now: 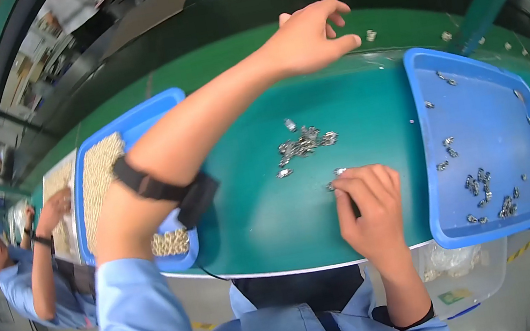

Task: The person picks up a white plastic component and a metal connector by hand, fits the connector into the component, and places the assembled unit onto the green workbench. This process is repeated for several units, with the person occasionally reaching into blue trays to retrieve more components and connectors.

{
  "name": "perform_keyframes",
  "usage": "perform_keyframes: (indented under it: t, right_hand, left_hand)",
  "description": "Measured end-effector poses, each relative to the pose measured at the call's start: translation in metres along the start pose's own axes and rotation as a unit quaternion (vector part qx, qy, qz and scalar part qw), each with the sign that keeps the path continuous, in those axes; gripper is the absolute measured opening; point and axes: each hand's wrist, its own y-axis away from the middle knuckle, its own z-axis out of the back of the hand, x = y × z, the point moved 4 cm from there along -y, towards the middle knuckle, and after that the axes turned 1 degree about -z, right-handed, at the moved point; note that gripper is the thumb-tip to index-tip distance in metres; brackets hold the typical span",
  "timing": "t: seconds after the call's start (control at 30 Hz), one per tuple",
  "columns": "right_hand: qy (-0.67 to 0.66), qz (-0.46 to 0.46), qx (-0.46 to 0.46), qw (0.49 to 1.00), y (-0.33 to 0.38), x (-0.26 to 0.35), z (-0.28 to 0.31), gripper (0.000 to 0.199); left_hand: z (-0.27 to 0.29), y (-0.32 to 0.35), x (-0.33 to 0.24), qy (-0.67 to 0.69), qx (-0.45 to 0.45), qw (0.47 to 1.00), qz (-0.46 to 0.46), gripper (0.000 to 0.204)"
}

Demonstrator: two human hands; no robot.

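A factory assembly line. A long green workbench (260, 216) carries blue trays (485, 126) of small metal parts (304, 144), and a co-worker (21, 272) (same light-blue uniform) sorts parts alongside.

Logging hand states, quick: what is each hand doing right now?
Left hand: reaching far across the green work table, fingers pinched together; whether they hold anything cannot be told.
Right hand: fingers curled down on small silvery metal parts.
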Motion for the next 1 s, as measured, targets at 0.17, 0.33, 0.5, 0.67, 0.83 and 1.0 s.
perform_keyframes:
  t: [0.17, 0.33, 0.5, 0.67, 0.83, 1.0]
  right_hand:
    - [-0.008, 0.007, 0.013, 1.0, -0.006, 0.009, 0.003, 0.014]
    - [-0.016, 0.015, 0.015, 1.0, -0.005, 0.019, -0.004, 0.015]
    - [0.002, 0.01, 0.055, 0.998, 0.002, 0.024, -0.005, 0.016]
    - [-0.048, -0.051, 0.062, 0.996, 0.007, 0.02, -0.003, 0.015]
    - [-0.052, -0.081, 0.066, 0.993, 0.002, 0.012, -0.006, 0.011]
    - [-0.046, -0.071, 0.066, 0.994, 0.007, -0.001, -0.001, 0.009]
  left_hand:
    - [0.134, 0.135, -0.022, -0.064, 0.042, 0.997, -0.004, 0.027]
    - [0.249, 0.3, 0.049, -0.231, -0.12, 0.944, 0.205, 0.017]
    - [0.231, 0.39, 0.08, -0.395, -0.11, 0.875, 0.259, 0.016]
    - [0.217, 0.394, 0.116, -0.412, -0.111, 0.86, 0.279, 0.019]
    - [0.213, 0.393, 0.143, -0.461, -0.088, 0.85, 0.24, 0.015]
    - [0.211, 0.382, 0.148, -0.443, -0.051, 0.858, 0.255, 0.018]
